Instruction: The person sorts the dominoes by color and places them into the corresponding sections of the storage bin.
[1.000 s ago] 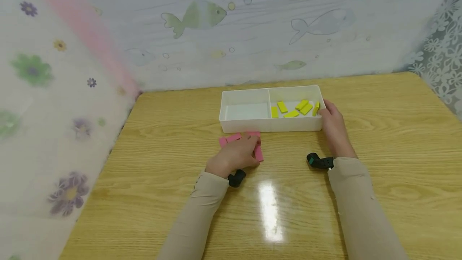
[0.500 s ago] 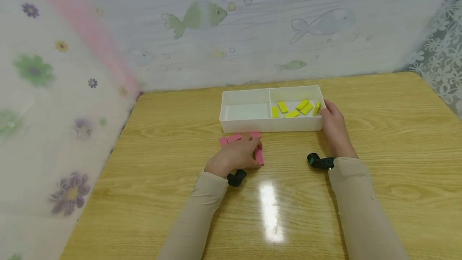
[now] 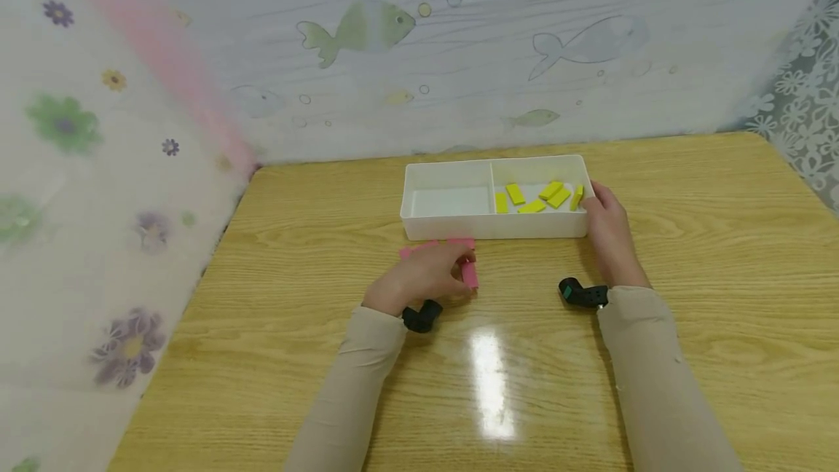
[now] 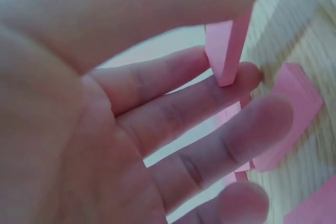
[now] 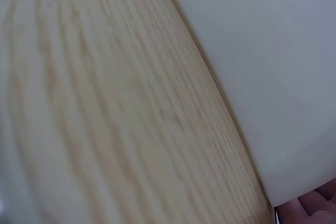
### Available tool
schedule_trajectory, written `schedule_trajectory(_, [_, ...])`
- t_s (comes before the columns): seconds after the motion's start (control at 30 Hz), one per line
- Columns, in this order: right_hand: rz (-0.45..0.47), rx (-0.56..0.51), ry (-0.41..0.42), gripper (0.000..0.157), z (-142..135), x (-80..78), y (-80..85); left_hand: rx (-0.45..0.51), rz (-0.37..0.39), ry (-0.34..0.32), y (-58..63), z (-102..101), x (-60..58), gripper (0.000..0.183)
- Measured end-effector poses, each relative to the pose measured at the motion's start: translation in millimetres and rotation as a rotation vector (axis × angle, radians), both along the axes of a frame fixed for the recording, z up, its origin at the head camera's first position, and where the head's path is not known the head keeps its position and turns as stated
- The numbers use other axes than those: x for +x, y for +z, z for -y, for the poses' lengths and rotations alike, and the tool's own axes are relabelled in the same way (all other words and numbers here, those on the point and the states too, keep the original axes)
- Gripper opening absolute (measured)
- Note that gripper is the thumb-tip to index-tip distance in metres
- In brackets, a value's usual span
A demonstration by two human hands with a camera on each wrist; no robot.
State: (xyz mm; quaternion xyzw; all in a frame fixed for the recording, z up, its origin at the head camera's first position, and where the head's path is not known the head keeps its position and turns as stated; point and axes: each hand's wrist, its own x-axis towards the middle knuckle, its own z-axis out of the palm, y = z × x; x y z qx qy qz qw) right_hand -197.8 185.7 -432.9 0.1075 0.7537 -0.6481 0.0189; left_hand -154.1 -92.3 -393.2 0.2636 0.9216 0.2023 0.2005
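My left hand (image 3: 422, 279) pinches a flat pink block (image 4: 228, 45) between thumb and fingertips, the block standing on end between them in the left wrist view. Beneath and beyond the fingers, more pink blocks (image 4: 294, 114) lie on the wooden table, partly hidden by the hand in the head view. My right hand (image 3: 611, 235) grips the right end of a long white two-part box (image 3: 452, 228), thumb at the rim. Several yellow blocks (image 3: 515, 194) lie scattered in its right compartment; the left one shows a bare floor. Only some fingers (image 5: 315, 205) appear in the right wrist view.
The wooden table (image 3: 262, 326) extends all around the box. Behind it hangs a pale curtain (image 3: 472, 42) printed with fish, and a flowered sheet (image 3: 131, 239) borders the left side. Each wrist wears a black camera mount (image 3: 582, 293).
The left hand has shifted slightly left and away from the person, with the pink block between its fingers. The right hand keeps its grip on the box.
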Motion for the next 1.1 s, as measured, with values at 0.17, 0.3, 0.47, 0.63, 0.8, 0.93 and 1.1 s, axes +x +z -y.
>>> schedule_trajectory(0.17, [0.01,-0.003,0.009,0.051,-0.5,-0.4,-0.5,0.032,0.02,0.022,2.0,2.2,-2.2,0.037])
schedule_trajectory(0.3, [0.003,0.001,0.008,0.051,-0.4,0.3,-1.3,0.136,0.055,0.068,4.6,4.4,-2.9,0.037])
schedule_trajectory(0.47, [0.007,0.02,-0.002,0.051,-1.7,3.4,-1.8,0.197,0.041,0.067,4.8,7.5,-4.0,0.021])
schedule_trajectory(0.63, [0.006,0.017,0.0,0.052,-1.2,1.8,-1.1,0.205,0.018,0.043,2.4,9.5,-6.9,0.009])
schedule_trajectory(0.8, [0.013,0.016,0.001,0.052,-0.9,0.8,-1.3,0.227,0.032,0.056,0.5,10.0,-8.8,0.01])
schedule_trajectory(0.93, [0.013,0.01,0.003,0.052,-0.9,0.7,-1.7,0.301,0.013,0.108,-0.2,12.7,-11.7,0.009])
schedule_trajectory(1.1, [0.008,0.0,0.0,0.053,-0.9,0.8,-1.2,0.347,-0.093,0.198,3.4,15.6,-14.2,0.006])
